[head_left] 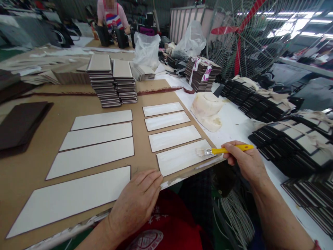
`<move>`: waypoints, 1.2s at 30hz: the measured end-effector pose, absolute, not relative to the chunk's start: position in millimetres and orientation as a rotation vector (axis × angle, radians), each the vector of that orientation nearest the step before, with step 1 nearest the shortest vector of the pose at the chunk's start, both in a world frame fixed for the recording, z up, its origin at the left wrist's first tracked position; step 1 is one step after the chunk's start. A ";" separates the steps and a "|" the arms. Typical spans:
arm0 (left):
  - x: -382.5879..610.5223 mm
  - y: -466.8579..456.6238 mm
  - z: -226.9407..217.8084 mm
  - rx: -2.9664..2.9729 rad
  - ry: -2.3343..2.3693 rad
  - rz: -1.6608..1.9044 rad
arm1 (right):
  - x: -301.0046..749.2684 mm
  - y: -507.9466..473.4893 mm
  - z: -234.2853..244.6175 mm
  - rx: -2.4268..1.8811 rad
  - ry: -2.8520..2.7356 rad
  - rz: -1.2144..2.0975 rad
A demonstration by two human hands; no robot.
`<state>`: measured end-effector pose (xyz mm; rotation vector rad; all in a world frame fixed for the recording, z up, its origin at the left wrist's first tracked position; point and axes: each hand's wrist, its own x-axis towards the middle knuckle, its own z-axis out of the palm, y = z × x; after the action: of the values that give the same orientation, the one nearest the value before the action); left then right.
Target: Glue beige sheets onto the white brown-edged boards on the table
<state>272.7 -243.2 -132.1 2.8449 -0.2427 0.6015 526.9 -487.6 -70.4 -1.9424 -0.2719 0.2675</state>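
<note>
My right hand grips the yellow handle of a paintbrush. The brush's pale bristles touch the right part of the nearest small white panel, whose edges are dark. At that panel's near left corner, my left hand lies with its fingers stretched out, holding nothing; the fingertips touch the corner. Behind this panel lie other small panels, with wet-looking white streaks on them. To the left is a row of longer white panels, the nearest one close to my left hand.
Two stacks of panels stand at the back of the brown board. A tub crusted with cream residue sits to the right, before a large fan. Bundled black pieces line the right side. A person works beyond.
</note>
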 end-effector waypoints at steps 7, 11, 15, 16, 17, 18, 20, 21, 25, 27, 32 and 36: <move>271.3 -241.9 -136.4 2.855 -0.248 0.618 | 540.5 -507.1 -66.0 -1.950 -0.215 0.105; 271.8 -240.6 -137.2 2.854 -0.267 0.623 | 537.5 -508.2 -63.7 -1.958 -0.176 0.055; 274.9 -242.8 -136.7 2.854 -0.237 0.614 | 527.4 -500.0 -65.3 -1.924 -0.201 0.100; 274.8 -244.6 -135.3 2.848 -0.214 0.602 | 524.6 -496.7 -65.8 -1.902 -0.216 0.141; 274.3 -246.6 -132.9 2.836 -0.193 0.588 | 522.5 -492.8 -66.1 -1.875 -0.231 0.185; 273.3 -248.6 -129.5 2.821 -0.172 0.580 | 521.4 -487.9 -66.0 -1.848 -0.243 0.223; 270.6 -250.0 -119.1 2.788 -0.173 0.599 | 523.2 -474.0 -63.9 -1.799 -0.266 0.277; 268.9 -248.4 -112.1 2.775 -0.175 0.637 | 525.5 -464.2 -61.5 -1.784 -0.269 0.295; 259.3 -213.1 -76.6 2.793 -0.129 0.772 | 530.5 -405.6 -38.0 -1.708 -0.291 0.374; 253.3 -174.6 -62.0 2.873 0.024 0.784 | 526.1 -368.2 -21.0 -1.657 -0.354 0.439; 245.2 -54.6 -63.2 3.024 0.640 0.528 | 505.8 -263.1 7.0 -1.491 -0.611 0.637; 243.1 0.9 -89.1 3.012 0.804 0.487 | 488.2 -179.8 4.7 -1.413 -0.726 0.748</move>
<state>243.1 0.9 -89.1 3.0115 0.8045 0.4867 488.2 -179.8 4.7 -1.4134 -0.7257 0.7476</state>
